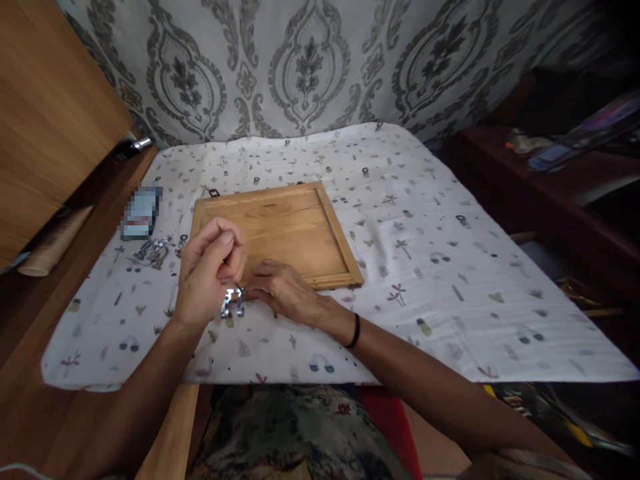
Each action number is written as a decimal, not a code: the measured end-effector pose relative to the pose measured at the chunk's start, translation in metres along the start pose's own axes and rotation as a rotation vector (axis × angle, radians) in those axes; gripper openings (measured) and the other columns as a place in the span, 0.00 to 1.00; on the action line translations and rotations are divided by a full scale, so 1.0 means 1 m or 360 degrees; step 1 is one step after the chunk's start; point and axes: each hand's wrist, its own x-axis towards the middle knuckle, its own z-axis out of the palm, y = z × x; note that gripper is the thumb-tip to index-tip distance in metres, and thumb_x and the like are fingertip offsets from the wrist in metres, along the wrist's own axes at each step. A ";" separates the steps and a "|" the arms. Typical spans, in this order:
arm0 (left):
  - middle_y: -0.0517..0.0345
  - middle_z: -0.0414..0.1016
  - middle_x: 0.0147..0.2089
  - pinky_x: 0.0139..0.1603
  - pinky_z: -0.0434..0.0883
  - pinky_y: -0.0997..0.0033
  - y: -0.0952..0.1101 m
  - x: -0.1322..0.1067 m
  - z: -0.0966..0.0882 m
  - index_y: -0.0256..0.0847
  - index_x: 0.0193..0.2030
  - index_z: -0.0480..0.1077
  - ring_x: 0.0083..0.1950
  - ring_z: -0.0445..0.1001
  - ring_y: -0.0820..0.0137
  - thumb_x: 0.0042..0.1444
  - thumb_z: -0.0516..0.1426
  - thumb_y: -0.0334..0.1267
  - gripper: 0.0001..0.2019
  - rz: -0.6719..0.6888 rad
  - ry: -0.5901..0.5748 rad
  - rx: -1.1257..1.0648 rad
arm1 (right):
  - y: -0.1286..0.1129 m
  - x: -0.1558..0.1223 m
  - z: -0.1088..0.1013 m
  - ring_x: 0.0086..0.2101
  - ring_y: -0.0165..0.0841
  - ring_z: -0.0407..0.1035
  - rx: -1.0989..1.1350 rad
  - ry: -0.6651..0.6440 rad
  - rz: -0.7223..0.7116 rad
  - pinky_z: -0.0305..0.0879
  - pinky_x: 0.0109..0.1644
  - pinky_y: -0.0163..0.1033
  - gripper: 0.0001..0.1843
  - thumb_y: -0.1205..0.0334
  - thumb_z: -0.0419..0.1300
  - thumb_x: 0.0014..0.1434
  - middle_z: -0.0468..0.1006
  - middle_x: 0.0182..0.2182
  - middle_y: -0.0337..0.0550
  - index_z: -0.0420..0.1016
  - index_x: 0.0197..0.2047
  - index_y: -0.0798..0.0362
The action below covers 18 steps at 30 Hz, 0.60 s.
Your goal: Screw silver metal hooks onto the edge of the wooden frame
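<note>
A framed wooden panel [290,230] lies on the cloth-covered table before me, with a small dark metal fitting [214,193] at its far edge. Over the panel's near left corner, my left hand [210,267] is raised and closed, thumb against curled fingers; whatever it pinches is hidden. My right hand [286,290] bends over the panel's near edge with its fingers together. At its fingertips is a shiny metal bracket-like piece [233,303], just below the left hand. The right fingertips seem to hold its end against the edge.
Several loose metal pieces [153,252] lie left of the panel, near a phone-like object [141,213] that is blurred out. A patterned white cloth [425,280] covers the table. Wooden furniture [60,120] stands close on the left, a dark red surface [590,180] on the right.
</note>
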 end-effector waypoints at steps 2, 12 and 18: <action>0.69 0.52 0.17 0.18 0.51 0.77 0.000 -0.004 -0.001 0.41 0.31 0.69 0.17 0.50 0.78 0.62 0.62 0.45 0.12 0.0066 0.0144 0.0093 | 0.000 0.000 0.000 0.37 0.35 0.67 0.0001 0.0008 0.0002 0.61 0.41 0.38 0.10 0.65 0.61 0.68 0.77 0.33 0.44 0.81 0.35 0.56; 0.70 0.48 0.17 0.17 0.47 0.76 -0.005 -0.004 0.011 0.42 0.29 0.65 0.17 0.45 0.78 0.63 0.61 0.51 0.18 0.0190 0.0335 0.0169 | 0.001 0.000 -0.001 0.37 0.35 0.67 0.0017 0.0021 -0.0027 0.62 0.40 0.38 0.11 0.64 0.59 0.69 0.77 0.33 0.44 0.81 0.36 0.56; 0.71 0.47 0.15 0.16 0.47 0.77 0.000 0.003 0.004 0.41 0.28 0.67 0.16 0.44 0.79 0.59 0.64 0.53 0.19 0.0053 0.0098 0.0136 | 0.001 -0.001 0.001 0.37 0.34 0.66 0.0012 0.0036 -0.0028 0.61 0.41 0.37 0.12 0.64 0.59 0.70 0.78 0.33 0.43 0.81 0.36 0.55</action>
